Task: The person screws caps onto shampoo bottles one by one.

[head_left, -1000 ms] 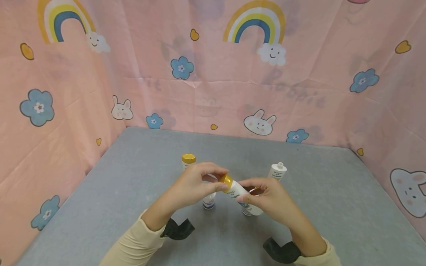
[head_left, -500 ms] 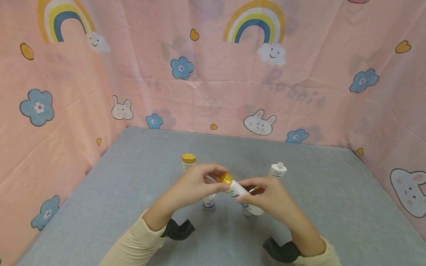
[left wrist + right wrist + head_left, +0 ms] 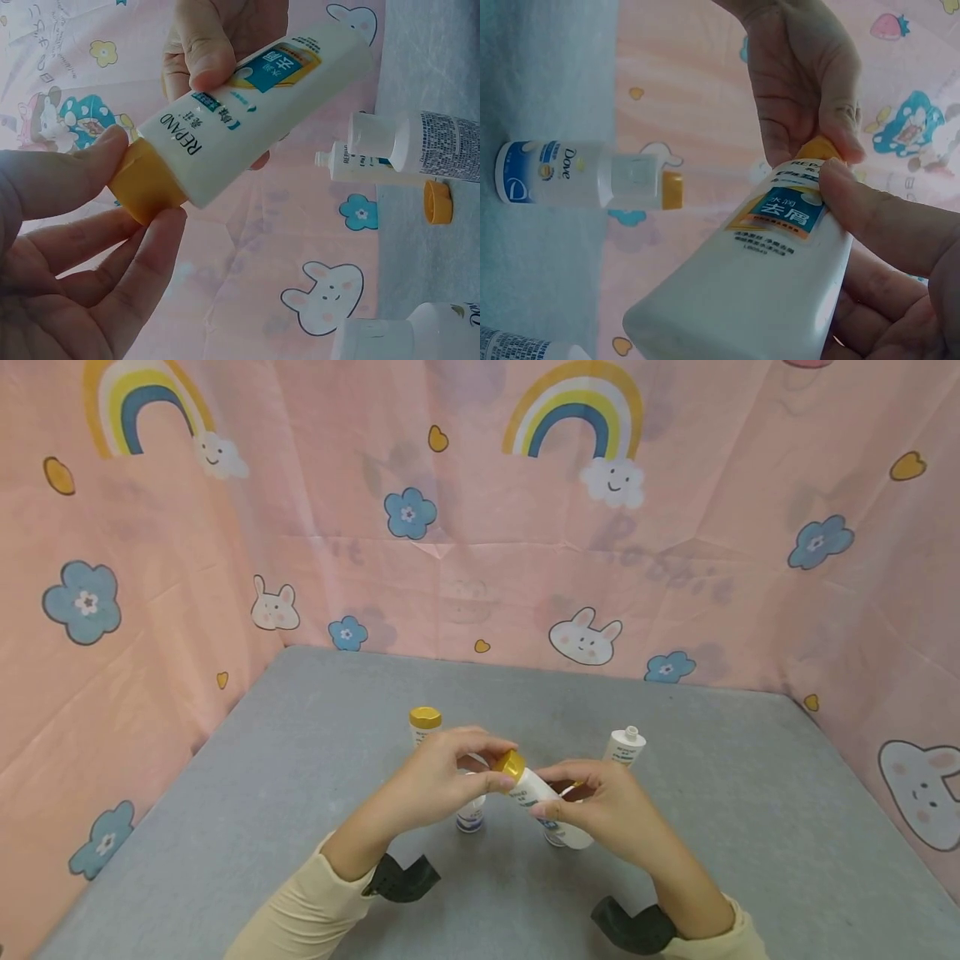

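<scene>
A white shampoo bottle is held tilted above the table, its gold cap pointing up and to the left in the head view. My left hand pinches that cap between thumb and fingertips. My right hand grips the bottle's body, thumb on the label side. The cap sits on the bottle's end; whether it is loose cannot be told. Behind the right hand stands a similar bottle with a bare neck. A loose gold cap lies beside it, seen in the left wrist view.
A gold-capped bottle stands at the back left. Nearer, partly hidden by my left hand, is a Dove bottle. A white-capped bottle with dense print stands below the held one. Pink patterned cloth walls the grey table.
The left fingers and the gold cap have shifted very slightly, dipping and then rising again. The right hand and the held bottle stay almost in place; the standing bottles are unmoved.
</scene>
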Demonstrator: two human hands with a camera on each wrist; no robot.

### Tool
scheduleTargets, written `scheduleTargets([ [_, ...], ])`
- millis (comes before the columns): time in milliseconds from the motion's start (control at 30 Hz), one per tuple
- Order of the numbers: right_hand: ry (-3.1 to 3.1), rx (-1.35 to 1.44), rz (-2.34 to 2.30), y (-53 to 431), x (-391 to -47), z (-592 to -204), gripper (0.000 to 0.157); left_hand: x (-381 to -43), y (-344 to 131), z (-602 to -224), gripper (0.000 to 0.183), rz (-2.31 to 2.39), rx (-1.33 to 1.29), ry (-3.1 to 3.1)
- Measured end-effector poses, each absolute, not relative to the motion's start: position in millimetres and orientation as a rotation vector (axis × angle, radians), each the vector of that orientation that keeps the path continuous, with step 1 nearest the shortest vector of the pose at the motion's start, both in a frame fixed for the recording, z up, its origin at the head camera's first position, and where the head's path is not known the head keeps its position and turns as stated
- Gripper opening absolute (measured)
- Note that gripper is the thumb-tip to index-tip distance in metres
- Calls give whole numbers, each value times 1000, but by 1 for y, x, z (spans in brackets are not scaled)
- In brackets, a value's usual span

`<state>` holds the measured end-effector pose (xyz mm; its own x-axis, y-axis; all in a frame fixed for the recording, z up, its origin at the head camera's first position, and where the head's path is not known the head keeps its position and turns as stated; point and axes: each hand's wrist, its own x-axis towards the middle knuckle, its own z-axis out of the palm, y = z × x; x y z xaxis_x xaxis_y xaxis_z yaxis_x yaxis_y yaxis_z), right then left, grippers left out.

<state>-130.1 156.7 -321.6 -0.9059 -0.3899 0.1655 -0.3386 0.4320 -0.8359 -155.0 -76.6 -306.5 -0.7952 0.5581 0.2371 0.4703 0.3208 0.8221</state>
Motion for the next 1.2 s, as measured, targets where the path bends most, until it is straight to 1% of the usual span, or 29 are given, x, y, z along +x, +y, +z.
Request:
scheduleTargets([
  [267, 2532, -669, -1534, 159, -131, -322, 31, -155, -78, -307, 35, 1514, 1034, 2442],
  [367, 2518, -625, -1536, 159, -131, -320, 32, -155, -78, -307, 36, 1535, 989, 2423],
  [467, 2500, -565, -1550, 160, -131, -318, 34, -155, -77, -307, 39, 1542, 885, 2413],
  [600, 2523, -525, -1551, 159, -130, -318, 35, -154, -76, -306, 36, 1522, 813, 2427],
  [700, 2596, -552, -1517, 158, -130, -319, 32, -154, -75, -306, 33, 1523, 849, 2445],
  [1000, 2599, -685, -1510, 158, -129, -321, 30, -154, -75, -308, 34, 1546, 933, 2461],
  [1200, 2547, -679, -1531, 159, -129, -320, 31, -154, -76, -308, 32, 1535, 990, 2459],
])
